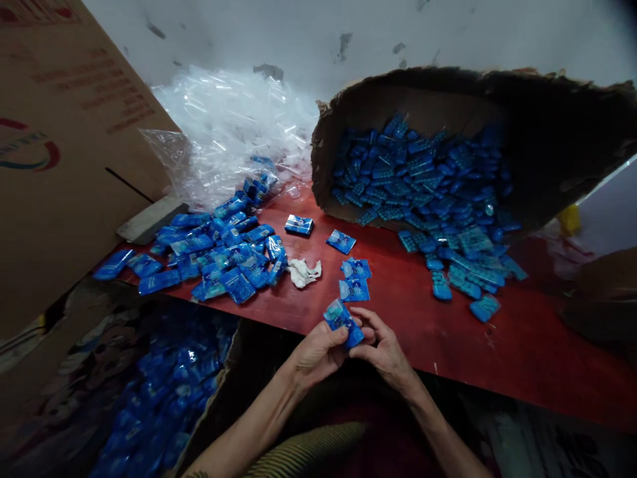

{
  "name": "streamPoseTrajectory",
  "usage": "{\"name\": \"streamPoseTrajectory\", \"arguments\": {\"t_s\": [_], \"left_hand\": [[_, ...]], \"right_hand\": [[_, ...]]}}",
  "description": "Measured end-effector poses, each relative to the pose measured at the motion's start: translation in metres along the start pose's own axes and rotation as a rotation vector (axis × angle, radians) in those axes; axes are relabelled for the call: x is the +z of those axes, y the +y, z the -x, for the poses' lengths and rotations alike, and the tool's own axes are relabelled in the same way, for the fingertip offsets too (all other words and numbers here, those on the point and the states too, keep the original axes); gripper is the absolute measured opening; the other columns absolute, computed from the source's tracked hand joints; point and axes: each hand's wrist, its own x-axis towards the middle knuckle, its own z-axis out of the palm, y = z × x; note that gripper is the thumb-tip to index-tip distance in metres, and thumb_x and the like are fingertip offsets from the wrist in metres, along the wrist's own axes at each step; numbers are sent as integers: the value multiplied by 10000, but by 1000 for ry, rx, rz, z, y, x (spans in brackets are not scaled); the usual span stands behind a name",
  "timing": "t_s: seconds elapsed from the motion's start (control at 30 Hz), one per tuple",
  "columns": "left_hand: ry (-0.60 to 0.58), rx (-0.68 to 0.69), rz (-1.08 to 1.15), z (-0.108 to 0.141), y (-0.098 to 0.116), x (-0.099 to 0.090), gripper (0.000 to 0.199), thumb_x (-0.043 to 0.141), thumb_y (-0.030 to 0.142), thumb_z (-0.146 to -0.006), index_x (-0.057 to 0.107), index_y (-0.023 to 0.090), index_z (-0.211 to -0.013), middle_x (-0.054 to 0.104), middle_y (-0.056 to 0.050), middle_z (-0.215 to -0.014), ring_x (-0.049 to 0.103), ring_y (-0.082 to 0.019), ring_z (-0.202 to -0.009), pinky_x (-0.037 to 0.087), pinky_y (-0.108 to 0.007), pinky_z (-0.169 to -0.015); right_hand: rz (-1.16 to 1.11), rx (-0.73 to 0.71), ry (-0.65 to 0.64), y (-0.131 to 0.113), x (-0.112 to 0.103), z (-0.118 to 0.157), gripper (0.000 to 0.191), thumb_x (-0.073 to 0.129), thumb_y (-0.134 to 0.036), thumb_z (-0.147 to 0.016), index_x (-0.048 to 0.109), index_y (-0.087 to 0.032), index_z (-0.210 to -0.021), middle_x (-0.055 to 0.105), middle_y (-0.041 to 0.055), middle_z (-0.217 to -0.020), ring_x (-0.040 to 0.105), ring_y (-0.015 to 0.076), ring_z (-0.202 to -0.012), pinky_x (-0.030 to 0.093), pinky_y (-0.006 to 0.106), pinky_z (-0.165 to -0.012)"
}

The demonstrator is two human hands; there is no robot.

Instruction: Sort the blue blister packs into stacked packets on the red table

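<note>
Your left hand (pixel 321 346) pinches a blue packet (pixel 336 315) by the table (pixel 398 285) edge, your right hand (pixel 385 348) bent against it, grip unclear; the packet pile (pixel 226 249) seems done, the boxed pieces (pixel 413 169) remaining

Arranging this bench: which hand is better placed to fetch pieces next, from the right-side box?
Probably the right hand: nearer the box and its spilled pieces, while the left hand grips a packet.

Up at the back, it's a pale grey wall (pixel 298 33), scarred by dark, irregular patches (pixel 345 45)! Below stretches a flat red table (pixel 411 312), dimly lit, deep shadow beneath its near edge.
</note>
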Motion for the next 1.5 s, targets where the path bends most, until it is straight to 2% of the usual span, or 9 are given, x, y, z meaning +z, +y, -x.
{"name": "streamPoseTrajectory", "arguments": {"t_s": [0.2,0.33,0.47,0.53,0.63,0.73,0.9,1.27,1.5], "left_hand": [[199,180,-317,20,19,5,245,575,317,-717,615,89,-798,657,-82,-703,597,-163,-655,423,-265,-662],[621,545,-830,45,71,-6,233,608,332,-676,630,135,-800,661,-49,-779,577,-202,-767,410,-299,-748],[1121,841,-1347,60,129,-35,419,550,368,-710,541,167,-1078,591,-105,-1064,484,-280,-1046,328,-403,-899],[1276,916,-1600,58,143,-52,547,508,359,-739,404,133,-1225,449,-154,-1254,326,-301,-1202,248,-456,-960],[1170,805,-1997,50,140,-75,585,499,322,-742,342,137,-1275,335,-160,-1344,180,-318,-1268,166,-522,-981],[1022,622,-2223,46,128,-91,540,511,271,-725,401,188,-1247,344,-144,-1343,180,-347,-1261,161,-565,-962],[1113,563,-2273,56,133,-106,498,481,287,-746,425,216,-1235,350,-140,-1340,210,-353,-1249,166,-571,-957],[1306,453,-2253,102,157,-147,416,397,299,-786,485,243,-1189,426,-123,-1289,300,-342,-1205,232,-567,-921],[1582,548,-2068,163,153,-180,367,364,287,-796,545,169,-1093,423,-168,-1266,342,-325,-1185,315,-509,-896]], "right_hand": [[51,38,-138,-7,6,-4,501,619,-177,-645,498,-249,-1126,587,15,-1004,544,187,-902,418,321,-836],[242,-83,-102,-17,17,-27,436,549,-234,-722,481,-262,-1152,567,41,-992,552,180,-832,448,341,-793],[559,-439,-198,-35,51,-74,630,619,-287,-684,364,-266,-1260,412,82,-1255,378,244,-1156,299,413,-972],[754,-502,-270,-42,74,-102,782,663,-289,-642,265,-265,-1314,295,94,-1350,253,270,-1240,215,459,-1008],[1006,-412,-334,-44,103,-143,924,704,-266,-588,171,-270,-1342,138,103,-1419,74,321,-1287,133,523,-1003],[1103,-329,-454,-39,123,-175,1000,736,-297,-535,162,-220,-1350,110,162,-1417,40,374,-1276,115,539,-990],[1092,-364,-550,-23,146,-198,969,719,-372,-548,205,-159,-1342,152,203,-1395,17,402,-1265,160,529,-975],[982,-443,-485,-19,216,-179,784,606,-364,-687,199,-206,-1337,241,163,-1366,104,370,-1260,101,603,-952],[835,-580,-700,-20,276,-159,780,561,-442,-701,177,-212,-1340,175,175,-1387,91,405,-1256,187,585,-943]]}}
